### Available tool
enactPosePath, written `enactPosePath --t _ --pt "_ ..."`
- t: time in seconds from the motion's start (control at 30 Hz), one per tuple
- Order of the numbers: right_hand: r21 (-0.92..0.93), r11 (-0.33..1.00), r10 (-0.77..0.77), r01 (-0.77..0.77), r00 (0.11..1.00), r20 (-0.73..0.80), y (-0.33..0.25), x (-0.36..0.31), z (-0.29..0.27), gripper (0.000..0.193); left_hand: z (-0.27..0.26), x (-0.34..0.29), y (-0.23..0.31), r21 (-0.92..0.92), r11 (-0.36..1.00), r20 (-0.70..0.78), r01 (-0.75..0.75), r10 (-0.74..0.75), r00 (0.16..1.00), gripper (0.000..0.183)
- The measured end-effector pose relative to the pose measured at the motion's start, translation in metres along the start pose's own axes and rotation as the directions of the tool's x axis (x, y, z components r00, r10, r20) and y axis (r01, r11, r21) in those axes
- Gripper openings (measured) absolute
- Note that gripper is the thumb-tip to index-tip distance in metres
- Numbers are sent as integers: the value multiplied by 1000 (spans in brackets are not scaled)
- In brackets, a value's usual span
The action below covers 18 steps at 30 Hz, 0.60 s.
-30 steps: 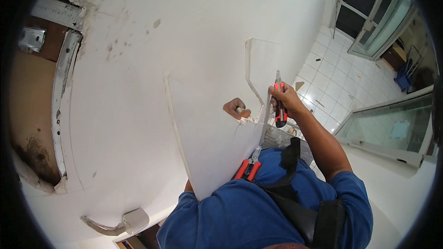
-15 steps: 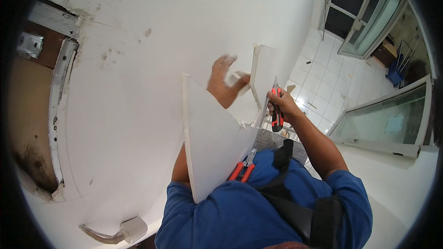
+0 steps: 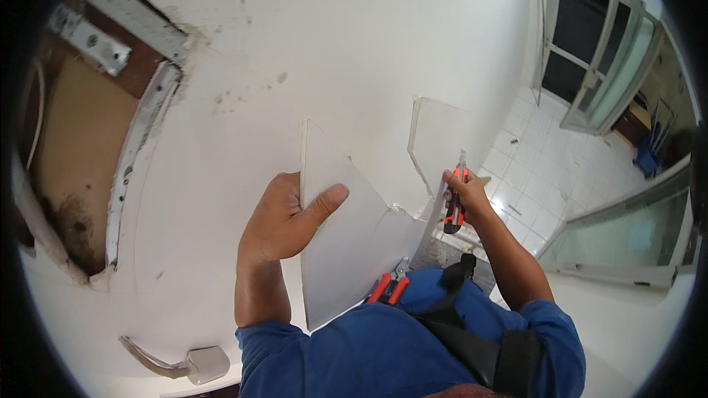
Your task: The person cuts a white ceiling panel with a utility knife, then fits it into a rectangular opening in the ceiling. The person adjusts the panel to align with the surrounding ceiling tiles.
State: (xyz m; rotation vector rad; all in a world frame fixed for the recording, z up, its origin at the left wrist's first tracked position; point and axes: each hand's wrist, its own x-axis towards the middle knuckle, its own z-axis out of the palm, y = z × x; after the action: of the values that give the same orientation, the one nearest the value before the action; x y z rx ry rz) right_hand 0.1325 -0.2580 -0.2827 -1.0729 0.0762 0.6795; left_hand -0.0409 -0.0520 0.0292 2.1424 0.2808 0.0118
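A white plasterboard sheet [image 3: 346, 250] stands against my front, tilted, with a ragged notch broken out of its top edge. Its right part [image 3: 436, 136] rises beyond the notch. My left hand [image 3: 284, 214] grips the sheet's left edge, the thumb on the near face and the fingers hidden behind. At the sheet's right edge, my right hand [image 3: 470, 193] is closed around a red and black utility knife [image 3: 456, 203], its blade pointing up. Red-handled pliers [image 3: 389, 287] lie at my waist beside the sheet's lower edge.
At the left, the white wall [image 3: 221, 199] has a rectangular opening [image 3: 85, 147] edged with metal profiles. A bent pipe with a white plate [image 3: 208, 365] is below it. On the right are a tiled floor [image 3: 527, 177] with scraps, a glass door [image 3: 608, 51] and a framed window [image 3: 619, 217].
My left hand has come from behind the notch to the sheet's left edge and taken hold of it. The view has shifted, bringing more of the wall opening in. The knife stays in my right hand.
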Motion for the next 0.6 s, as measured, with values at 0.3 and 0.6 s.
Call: enactPosePath --t 0.3,0.6 --pt "-143 758 -652 636 735 -186 -96 33 5 34 -10 -41 3 -167 926 -638 -338 160 753 29" --pt "-141 750 -632 646 764 131 -119 -23 83 62 -21 -45 -3 13 674 -987 -739 128 100 22"
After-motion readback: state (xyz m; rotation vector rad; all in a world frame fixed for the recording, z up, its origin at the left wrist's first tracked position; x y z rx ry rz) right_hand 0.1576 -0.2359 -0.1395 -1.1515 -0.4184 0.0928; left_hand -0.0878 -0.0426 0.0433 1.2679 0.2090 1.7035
